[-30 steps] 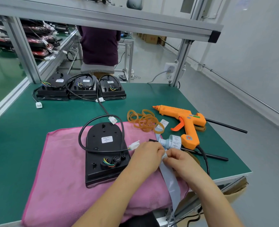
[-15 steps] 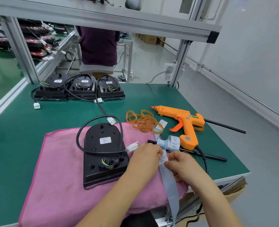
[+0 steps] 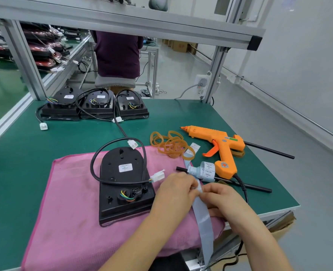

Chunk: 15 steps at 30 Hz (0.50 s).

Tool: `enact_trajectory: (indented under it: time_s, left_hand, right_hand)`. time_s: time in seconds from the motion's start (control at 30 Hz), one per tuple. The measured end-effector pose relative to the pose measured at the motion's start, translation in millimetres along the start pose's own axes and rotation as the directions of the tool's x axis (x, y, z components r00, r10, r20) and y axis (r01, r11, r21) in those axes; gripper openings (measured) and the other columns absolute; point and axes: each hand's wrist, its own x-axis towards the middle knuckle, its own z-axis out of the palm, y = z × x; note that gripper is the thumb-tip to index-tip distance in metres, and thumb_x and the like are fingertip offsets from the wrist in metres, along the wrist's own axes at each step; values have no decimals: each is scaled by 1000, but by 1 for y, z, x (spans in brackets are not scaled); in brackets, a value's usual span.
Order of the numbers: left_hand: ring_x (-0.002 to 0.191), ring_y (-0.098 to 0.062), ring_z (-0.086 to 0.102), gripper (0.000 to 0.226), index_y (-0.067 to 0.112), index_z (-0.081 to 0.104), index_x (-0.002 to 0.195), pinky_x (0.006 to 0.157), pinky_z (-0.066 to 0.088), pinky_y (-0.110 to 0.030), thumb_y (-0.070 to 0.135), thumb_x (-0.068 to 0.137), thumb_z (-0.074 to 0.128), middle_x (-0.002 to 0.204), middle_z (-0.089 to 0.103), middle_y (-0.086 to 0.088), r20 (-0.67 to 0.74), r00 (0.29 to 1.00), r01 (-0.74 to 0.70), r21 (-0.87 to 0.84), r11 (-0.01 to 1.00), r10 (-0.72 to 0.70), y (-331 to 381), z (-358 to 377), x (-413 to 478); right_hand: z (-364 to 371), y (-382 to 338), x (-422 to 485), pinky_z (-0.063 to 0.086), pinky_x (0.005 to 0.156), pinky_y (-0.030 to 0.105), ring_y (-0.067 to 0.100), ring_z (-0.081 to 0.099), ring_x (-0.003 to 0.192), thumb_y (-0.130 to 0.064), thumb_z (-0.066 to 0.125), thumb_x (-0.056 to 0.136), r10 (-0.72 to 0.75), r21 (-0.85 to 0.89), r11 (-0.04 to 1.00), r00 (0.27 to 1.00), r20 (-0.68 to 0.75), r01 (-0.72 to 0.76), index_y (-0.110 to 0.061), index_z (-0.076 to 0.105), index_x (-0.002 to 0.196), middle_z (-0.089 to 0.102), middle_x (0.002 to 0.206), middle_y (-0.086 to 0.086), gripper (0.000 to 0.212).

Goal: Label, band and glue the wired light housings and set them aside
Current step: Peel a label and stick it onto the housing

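Fingers [image 3: 188, 185] of the left hand [image 3: 176, 189] and right hand [image 3: 220, 200] curl together, pinching the label strip [image 3: 202, 216] at 3 o'clock of the housing [image 3: 124, 182], which lies on the cloth [image 3: 73, 202]. Bands [image 3: 171, 144] lie at its 1 o'clock, the glue gun [image 3: 220, 141] at 2, and three more housings [image 3: 97, 103] at 11.

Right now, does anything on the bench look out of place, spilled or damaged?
Nothing looks spilled or damaged. The only untidy bits: the label strip pinched between the left hand and right hand trails over the front edge of the table, and the glue gun lies on its side.
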Motion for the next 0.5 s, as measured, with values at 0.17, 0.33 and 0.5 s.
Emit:
enact_trajectory:
  time_s: [0.17, 0.33, 0.5]
  left_hand:
    - [102, -16, 47, 18, 21, 65, 102, 87, 39, -29, 33, 94, 53, 103, 60, 4, -2, 999, -45, 87, 995, 46, 2, 1, -2]
    - [100, -17, 50, 17, 19, 68, 97, 86, 40, -30, 30, 93, 56, 98, 63, 3, 7, 1000, -1, 34, 999, 1, 1, 1, -2]
    - [96, -16, 55, 16, 19, 72, 92, 84, 43, -33, 27, 89, 59, 95, 67, 3, 33, 997, 65, -68, 996, -63, 0, -2, 0]
  right_hand:
    - [0, 4, 3, 42, 58, 25, 15, 52, 65, -4, 62, 87, -61, -182, 982, 996, -62, 48, -11, 70, 78, 63, 70, 4, 14]
    - [-1, 5, 3, 34, 48, 12, 6, 46, 58, -10, 64, 86, -169, -370, 921, 981, -99, 121, -16, 71, 76, 60, 63, -8, 13]
    - [-2, 4, 4, 34, 48, 11, -1, 41, 50, -10, 64, 86, -206, -445, 883, 975, -81, 150, -21, 69, 76, 57, 57, -14, 16]
